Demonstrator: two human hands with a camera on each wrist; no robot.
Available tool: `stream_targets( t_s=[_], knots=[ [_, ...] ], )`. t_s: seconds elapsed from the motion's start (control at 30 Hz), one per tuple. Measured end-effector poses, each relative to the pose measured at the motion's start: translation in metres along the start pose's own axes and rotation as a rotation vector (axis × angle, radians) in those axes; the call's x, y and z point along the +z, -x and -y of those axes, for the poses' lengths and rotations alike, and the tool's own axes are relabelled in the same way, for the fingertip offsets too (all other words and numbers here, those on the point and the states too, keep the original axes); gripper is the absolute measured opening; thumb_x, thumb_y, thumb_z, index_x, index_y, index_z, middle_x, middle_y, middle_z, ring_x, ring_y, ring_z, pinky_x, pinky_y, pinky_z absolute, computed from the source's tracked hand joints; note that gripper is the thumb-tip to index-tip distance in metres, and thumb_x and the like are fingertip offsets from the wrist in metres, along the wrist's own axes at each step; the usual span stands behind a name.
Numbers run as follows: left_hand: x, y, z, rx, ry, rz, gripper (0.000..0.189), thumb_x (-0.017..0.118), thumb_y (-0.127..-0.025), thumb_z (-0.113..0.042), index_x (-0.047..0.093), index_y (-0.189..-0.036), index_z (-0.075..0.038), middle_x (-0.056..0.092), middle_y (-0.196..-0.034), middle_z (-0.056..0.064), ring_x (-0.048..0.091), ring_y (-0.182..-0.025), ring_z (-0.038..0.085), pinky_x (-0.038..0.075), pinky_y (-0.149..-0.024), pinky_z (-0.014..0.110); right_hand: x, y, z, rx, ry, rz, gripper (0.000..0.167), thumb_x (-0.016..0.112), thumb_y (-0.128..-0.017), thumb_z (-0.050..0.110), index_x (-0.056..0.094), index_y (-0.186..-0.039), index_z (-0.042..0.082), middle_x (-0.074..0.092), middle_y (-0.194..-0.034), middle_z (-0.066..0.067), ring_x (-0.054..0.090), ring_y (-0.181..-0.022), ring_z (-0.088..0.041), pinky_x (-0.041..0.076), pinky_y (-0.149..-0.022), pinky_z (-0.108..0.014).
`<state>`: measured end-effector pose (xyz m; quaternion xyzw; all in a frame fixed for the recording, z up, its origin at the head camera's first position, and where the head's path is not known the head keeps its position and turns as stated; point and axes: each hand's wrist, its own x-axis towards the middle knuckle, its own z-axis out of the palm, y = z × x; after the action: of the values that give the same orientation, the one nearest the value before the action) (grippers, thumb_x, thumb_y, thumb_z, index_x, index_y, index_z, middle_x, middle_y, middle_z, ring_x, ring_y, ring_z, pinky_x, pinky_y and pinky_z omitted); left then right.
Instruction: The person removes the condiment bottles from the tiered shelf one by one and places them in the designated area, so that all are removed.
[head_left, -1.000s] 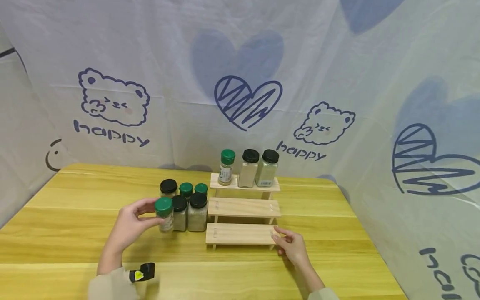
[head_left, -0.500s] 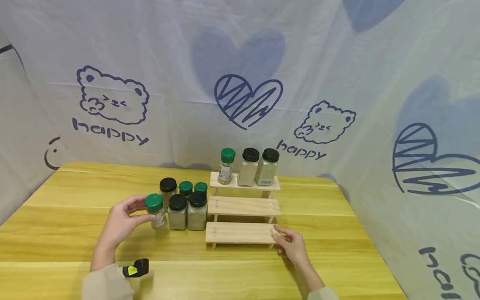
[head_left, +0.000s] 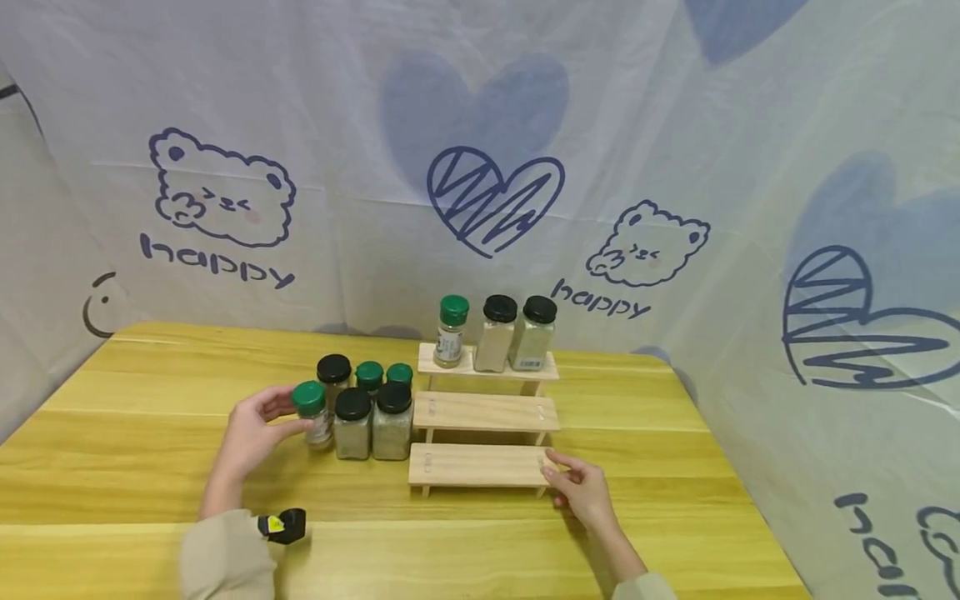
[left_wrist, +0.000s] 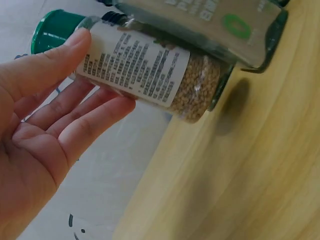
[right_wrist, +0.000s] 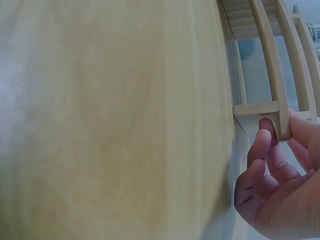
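Note:
My left hand (head_left: 251, 433) pinches a green-capped spice jar (head_left: 320, 428) between thumb and fingers, at the left side of a cluster of jars. The left wrist view shows its printed label and brown granules inside the clear jar (left_wrist: 195, 90), tilted in that view and close beside a larger jar (left_wrist: 250, 30). With thumb and fingers, my right hand (head_left: 587, 493) grips the right end of the lowest step of a three-step wooden rack (head_left: 480, 465). In the right wrist view the fingers (right_wrist: 260, 145) curl under the board's end.
On the rack's top step stand a green-capped jar (head_left: 449, 343) and two black-capped jars (head_left: 495, 337). Left of the rack, several black- and green-capped jars (head_left: 354, 433) stand grouped on the wooden table (head_left: 390, 550). A printed cloth (head_left: 360, 100) hangs behind.
My left hand has moved the green-capped jar left from in front of the cluster, then slightly back beside it. The right hand stays on the rack.

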<state>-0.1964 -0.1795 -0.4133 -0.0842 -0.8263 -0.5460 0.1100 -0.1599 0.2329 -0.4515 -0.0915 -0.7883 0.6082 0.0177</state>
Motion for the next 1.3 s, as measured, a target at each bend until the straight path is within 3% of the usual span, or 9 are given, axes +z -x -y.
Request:
stream_targets(
  t_s=[0.13,0.33,0.4,1.03,1.3],
  knots=[
    [0.004,-0.003,0.001,-0.02,-0.006,0.0,0.047,0.071,-0.075,-0.002,0.051,-0.115,0.011,0.057,-0.106,0.027,0.053,-0.084,-0.004,0.044,-0.072,0.011,0.0,0.0,-0.001,-0.005,0.0,0.008,0.033,0.064,-0.082,0.005,0.058,-0.114,-0.003,0.062,-0.066,-0.008,0.046,-0.044,-0.01,0.038,-0.039,-0.016],
    [0.008,-0.005,0.004,-0.047,-0.012,0.02,0.047,0.069,-0.076,-0.001,0.05,-0.117,0.011,0.056,-0.108,0.027,0.057,-0.096,0.03,0.045,-0.073,0.014,-0.001,0.0,-0.001,0.007,0.001,0.002,0.032,0.063,-0.082,0.004,0.059,-0.113,-0.002,0.061,-0.066,-0.007,0.046,-0.044,-0.011,0.037,-0.039,-0.016],
    [0.009,-0.005,0.006,-0.052,-0.009,0.021,0.046,0.068,-0.076,0.001,0.05,-0.117,0.011,0.056,-0.108,0.027,0.055,-0.098,0.035,0.045,-0.073,0.014,-0.001,0.0,-0.001,0.011,0.004,-0.001,0.032,0.063,-0.082,0.003,0.059,-0.113,-0.002,0.061,-0.066,-0.007,0.046,-0.044,-0.011,0.038,-0.039,-0.016],
    [0.014,-0.006,0.01,-0.109,0.017,0.047,0.049,0.065,-0.079,-0.001,0.045,-0.122,0.011,0.053,-0.114,0.028,0.052,-0.103,0.037,0.044,-0.077,0.016,-0.001,0.0,-0.001,0.026,0.004,-0.002,0.032,0.062,-0.083,0.004,0.059,-0.114,-0.002,0.061,-0.066,-0.007,0.045,-0.044,-0.011,0.035,-0.038,-0.016],
    [0.014,0.002,0.01,-0.103,0.043,0.031,0.051,0.065,-0.08,-0.004,0.043,-0.123,0.012,0.05,-0.116,0.03,0.05,-0.106,0.039,0.043,-0.088,0.04,0.001,0.0,-0.001,0.012,-0.009,-0.007,0.033,0.064,-0.082,0.005,0.058,-0.113,-0.003,0.062,-0.068,-0.009,0.045,-0.044,-0.01,0.039,-0.04,-0.016]
  ],
)
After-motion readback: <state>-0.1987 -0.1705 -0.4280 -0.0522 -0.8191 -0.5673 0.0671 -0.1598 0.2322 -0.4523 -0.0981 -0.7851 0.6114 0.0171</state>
